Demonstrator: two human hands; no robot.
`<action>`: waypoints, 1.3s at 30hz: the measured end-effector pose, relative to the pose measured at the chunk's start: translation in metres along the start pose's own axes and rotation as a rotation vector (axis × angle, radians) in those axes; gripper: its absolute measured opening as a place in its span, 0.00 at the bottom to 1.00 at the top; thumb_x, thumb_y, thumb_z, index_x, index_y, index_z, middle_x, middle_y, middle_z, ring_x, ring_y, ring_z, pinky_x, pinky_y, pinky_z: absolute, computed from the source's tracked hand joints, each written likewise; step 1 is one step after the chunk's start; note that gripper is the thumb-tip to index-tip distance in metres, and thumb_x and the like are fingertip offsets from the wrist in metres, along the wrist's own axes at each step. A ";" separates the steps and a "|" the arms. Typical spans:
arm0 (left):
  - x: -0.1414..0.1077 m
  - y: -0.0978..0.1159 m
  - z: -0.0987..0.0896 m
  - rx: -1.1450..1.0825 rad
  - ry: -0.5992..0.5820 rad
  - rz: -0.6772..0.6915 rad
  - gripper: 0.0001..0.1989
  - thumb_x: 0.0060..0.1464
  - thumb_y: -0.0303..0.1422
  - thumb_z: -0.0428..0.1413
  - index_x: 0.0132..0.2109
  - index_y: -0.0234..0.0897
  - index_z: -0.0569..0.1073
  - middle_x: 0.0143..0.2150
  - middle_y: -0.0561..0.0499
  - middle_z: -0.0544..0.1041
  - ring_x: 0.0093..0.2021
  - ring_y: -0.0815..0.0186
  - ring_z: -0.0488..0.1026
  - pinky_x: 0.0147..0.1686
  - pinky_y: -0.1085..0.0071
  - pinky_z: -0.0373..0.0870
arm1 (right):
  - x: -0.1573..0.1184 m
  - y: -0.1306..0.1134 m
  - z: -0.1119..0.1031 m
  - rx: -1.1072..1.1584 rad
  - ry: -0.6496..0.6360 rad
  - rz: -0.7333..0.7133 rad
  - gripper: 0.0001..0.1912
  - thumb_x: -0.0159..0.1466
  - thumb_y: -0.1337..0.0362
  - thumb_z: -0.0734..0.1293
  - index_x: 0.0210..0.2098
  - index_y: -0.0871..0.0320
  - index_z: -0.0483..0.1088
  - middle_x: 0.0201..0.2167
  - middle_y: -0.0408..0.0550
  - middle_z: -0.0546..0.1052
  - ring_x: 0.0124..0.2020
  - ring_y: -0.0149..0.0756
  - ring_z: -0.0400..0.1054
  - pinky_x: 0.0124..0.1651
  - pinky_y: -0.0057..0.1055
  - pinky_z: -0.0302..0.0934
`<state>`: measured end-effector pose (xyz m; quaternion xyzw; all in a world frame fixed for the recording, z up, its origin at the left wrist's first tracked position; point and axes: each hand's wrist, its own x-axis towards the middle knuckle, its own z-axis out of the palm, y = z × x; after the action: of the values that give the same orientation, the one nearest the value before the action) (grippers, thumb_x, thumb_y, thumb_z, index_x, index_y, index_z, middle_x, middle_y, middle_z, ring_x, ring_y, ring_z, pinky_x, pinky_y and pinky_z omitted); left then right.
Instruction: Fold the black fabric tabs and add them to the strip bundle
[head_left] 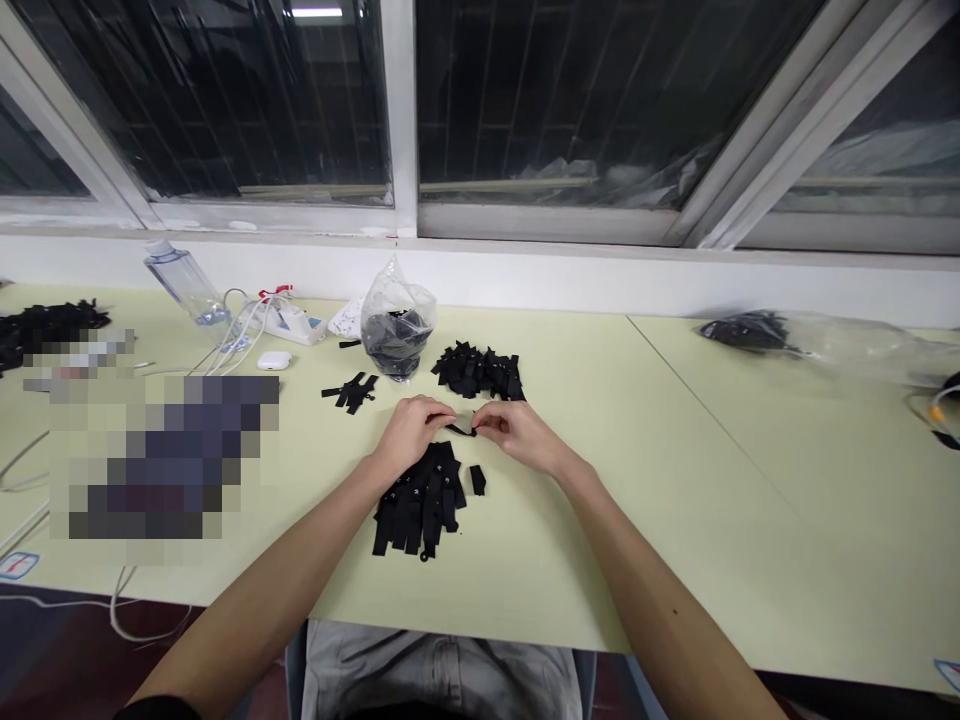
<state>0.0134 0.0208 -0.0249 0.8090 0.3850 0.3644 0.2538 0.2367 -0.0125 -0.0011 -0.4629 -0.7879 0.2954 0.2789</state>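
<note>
Between my two hands a short black fabric strap (460,430) is stretched, just above the table. My left hand (411,430) pinches one end of it, and my right hand (514,432) pinches the other. Below my left hand lies a pile of black straps (421,510), some with small white marks. One short black piece (478,480) rests by itself right of that pile. Beyond my hands sits a heap of black pieces (476,368). A few more strips (352,392) lie to the left.
A clear plastic bag (398,330) with black pieces stands behind the heaps. At the left are a water bottle (187,285), a power strip (296,322) with cables, a white earbud case (274,360) and a blurred area. Another plastic bag (832,340) lies at the right.
</note>
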 end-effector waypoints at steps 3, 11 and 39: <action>0.001 -0.002 0.000 0.044 -0.044 0.049 0.09 0.60 0.30 0.57 0.44 0.42 0.82 0.43 0.48 0.82 0.43 0.60 0.77 0.46 0.64 0.71 | 0.001 0.001 0.001 0.023 0.002 -0.015 0.11 0.64 0.70 0.63 0.39 0.56 0.77 0.35 0.47 0.78 0.32 0.35 0.70 0.34 0.33 0.62; -0.002 0.007 -0.006 0.076 -0.082 0.030 0.12 0.64 0.38 0.52 0.47 0.42 0.79 0.45 0.49 0.80 0.47 0.60 0.73 0.49 0.64 0.69 | 0.001 0.003 0.008 0.038 -0.012 0.036 0.11 0.64 0.68 0.63 0.40 0.55 0.77 0.32 0.45 0.77 0.29 0.34 0.66 0.32 0.32 0.58; -0.008 0.006 -0.013 -0.141 0.053 -0.169 0.12 0.63 0.37 0.53 0.40 0.38 0.79 0.37 0.51 0.81 0.37 0.64 0.77 0.40 0.70 0.70 | 0.007 0.007 0.018 -0.043 0.098 -0.012 0.10 0.67 0.64 0.63 0.39 0.53 0.77 0.38 0.49 0.77 0.38 0.41 0.70 0.40 0.38 0.64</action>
<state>0.0025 0.0122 -0.0166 0.7440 0.4317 0.3893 0.3294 0.2250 -0.0076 -0.0170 -0.4781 -0.7820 0.2537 0.3090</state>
